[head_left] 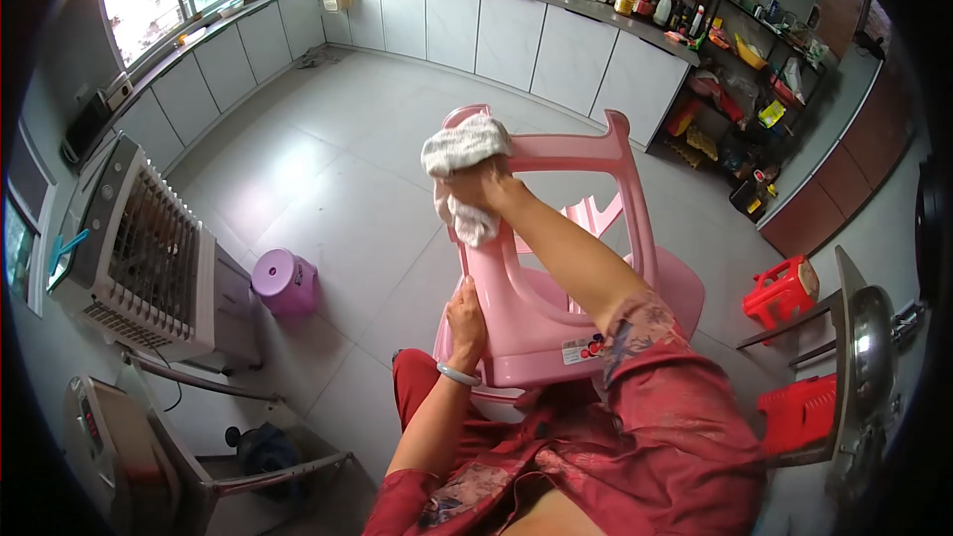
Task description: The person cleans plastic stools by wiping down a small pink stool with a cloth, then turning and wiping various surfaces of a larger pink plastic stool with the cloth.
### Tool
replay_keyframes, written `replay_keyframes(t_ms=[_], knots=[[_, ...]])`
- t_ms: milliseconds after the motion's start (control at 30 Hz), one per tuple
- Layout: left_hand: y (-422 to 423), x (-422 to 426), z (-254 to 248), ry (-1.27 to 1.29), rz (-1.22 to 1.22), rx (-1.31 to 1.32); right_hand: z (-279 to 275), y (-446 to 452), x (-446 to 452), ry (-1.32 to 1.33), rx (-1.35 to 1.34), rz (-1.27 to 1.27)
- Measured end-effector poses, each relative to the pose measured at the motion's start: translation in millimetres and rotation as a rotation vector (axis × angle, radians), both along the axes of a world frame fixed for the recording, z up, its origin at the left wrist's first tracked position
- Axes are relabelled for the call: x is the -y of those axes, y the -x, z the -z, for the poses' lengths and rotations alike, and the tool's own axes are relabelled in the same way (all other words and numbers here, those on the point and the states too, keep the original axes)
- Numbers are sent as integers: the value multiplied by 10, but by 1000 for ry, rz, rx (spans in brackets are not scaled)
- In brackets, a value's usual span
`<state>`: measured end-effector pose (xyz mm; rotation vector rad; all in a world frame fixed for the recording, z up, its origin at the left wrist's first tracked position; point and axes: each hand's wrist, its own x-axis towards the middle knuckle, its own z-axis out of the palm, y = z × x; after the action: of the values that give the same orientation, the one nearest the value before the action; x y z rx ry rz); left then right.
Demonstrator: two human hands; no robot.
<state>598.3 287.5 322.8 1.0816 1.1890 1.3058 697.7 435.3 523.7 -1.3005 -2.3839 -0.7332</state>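
Observation:
A pink plastic chair [516, 342] is tipped over in front of my body, its legs pointing away from me. My right hand [482, 184] is closed around a whitish cloth [467, 146], pressing it against the end of one chair leg. Part of the cloth hangs down below my fingers. Lower down, my left hand [465, 323] grips the side of the chair, with its fingers partly hidden behind the edge. A bracelet [458, 374] circles my left wrist. A small printed label [583, 349] sticks to the chair near my right forearm.
A purple stool [285, 280] stands left of the chair, beside an air cooler [149, 238]. Red plastic items [781, 291] and a metal-topped stand [874, 357] are at the right. White cabinets [506, 35] line the back, next to a cluttered shelf [740, 89].

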Motion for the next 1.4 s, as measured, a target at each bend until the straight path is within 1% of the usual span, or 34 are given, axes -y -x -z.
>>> replay_keyframes(t_ms=[67,100,167,200,300,333,400,433,467,500,533,600,633,667,700,733,767,833,867,900,933,967,1000,1033,1067,1100,1200,1267,1300,1333,1367,1400], knots=[[34,-10,20,51,37,-25,96,-34,355,-54,-82,-119],[23,-8,55,41,37,45,151,-38,535,-79,-143,-187],[-2,3,159,19,38,187,-106,65,1129,-45,-134,-259],[-14,15,166,-37,11,209,-262,91,1401,8,-198,-341],[-21,65,267,-173,-30,200,-390,183,1672,60,-40,-273],[-4,40,416,-199,-13,150,-407,190,1606,135,-6,-259],[-10,35,414,-246,0,12,-474,218,1356,277,66,-240],[-13,34,413,-271,4,-56,-448,311,1178,244,65,-231],[6,89,157,-184,24,-63,-423,404,1001,211,63,-222],[16,136,-92,-98,43,-72,9,304,487,309,16,-14],[-20,174,-262,-86,22,7,1,331,153,662,-93,270],[-72,156,-177,-93,-2,-1,-358,464,15,518,133,404],[-69,141,-151,-84,-6,3,-477,510,-83,513,78,493],[-66,125,-124,-76,-9,7,-340,451,-354,563,89,434],[-64,109,-97,-68,-13,11,-90,375,-629,615,100,376],[-62,98,-61,-49,-16,10,46,368,-746,592,106,327],[-63,89,-74,-30,-17,10,135,357,-772,555,110,316],[-74,131,-159,-11,-39,102,328,331,-719,485,116,302],[-72,168,-190,3,-48,146,349,299,-605,425,20,225],[-62,159,-142,11,-41,125,-93,343,-222,648,122,176],[-43,120,-66,18,-37,107,202,242,-176,666,-139,33],[-33,108,-23,24,-33,89,0,305,149,602,68,73],[-36,128,-45,-2,-50,150,-15,294,405,525,98,-69],[-43,150,-97,-28,-67,212,-132,271,743,377,118,-191],[-54,182,-150,-53,-82,274,-133,210,1003,283,89,-279],[-74,210,-176,-78,-98,336,-108,162,1244,245,6,-364],[-84,111,123,-266,-5,433,51,-9,1857,145,-254,-629],[59,178,-165,193,212,687,153,-112,2173,160,-314,-667],[49,212,-301,181,184,557,209,-165,2254,232,-257,-572],[23,200,-300,137,191,510,265,-219,2335,298,-192,-475],[3,189,-277,96,199,462,-250,-158,2409,446,-49,-357],[-9,164,-245,66,195,379,-254,-251,2333,423,-60,-312]])
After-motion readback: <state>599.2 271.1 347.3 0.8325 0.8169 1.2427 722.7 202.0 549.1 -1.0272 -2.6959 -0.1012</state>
